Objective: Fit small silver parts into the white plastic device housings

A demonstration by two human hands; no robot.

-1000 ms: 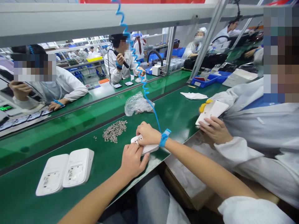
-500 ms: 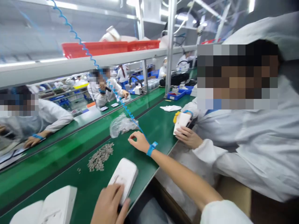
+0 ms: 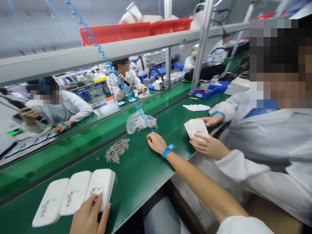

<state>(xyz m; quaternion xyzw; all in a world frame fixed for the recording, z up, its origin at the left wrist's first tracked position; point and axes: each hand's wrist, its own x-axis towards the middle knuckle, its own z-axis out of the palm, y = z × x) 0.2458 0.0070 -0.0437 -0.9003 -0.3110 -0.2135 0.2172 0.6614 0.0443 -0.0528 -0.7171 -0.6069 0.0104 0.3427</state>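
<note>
Under my left hand (image 3: 89,213) is a white plastic housing (image 3: 103,180); my fingers lie over its face and the thumb is at its right side. This housing stands at the right end of a row, against a second white housing (image 3: 79,182), with a third (image 3: 52,198) farther left. Small holes and recesses mark their faces. My right hand (image 3: 156,143), with a blue wrist strap (image 3: 168,150), hovers over the green bench, fingers curled; whether they hold anything is hidden. To its left lies a pile of small grey metal pieces (image 3: 117,150). Just beyond it sits a clear plastic bag (image 3: 137,123) of similar pieces.
On the right, a co-worker's hands (image 3: 209,146) hold another white housing (image 3: 196,128). A white cloth or paper (image 3: 196,107) and blue trays (image 3: 207,90) lie farther back. A coiled blue cord (image 3: 97,48) hangs across to my right wrist. Red bins (image 3: 117,32) stand overhead.
My left hand has brought its housing leftward against the row. My right hand's fingers are more curled than before. The view has turned left, and the co-worker's housing is tilted differently.
</note>
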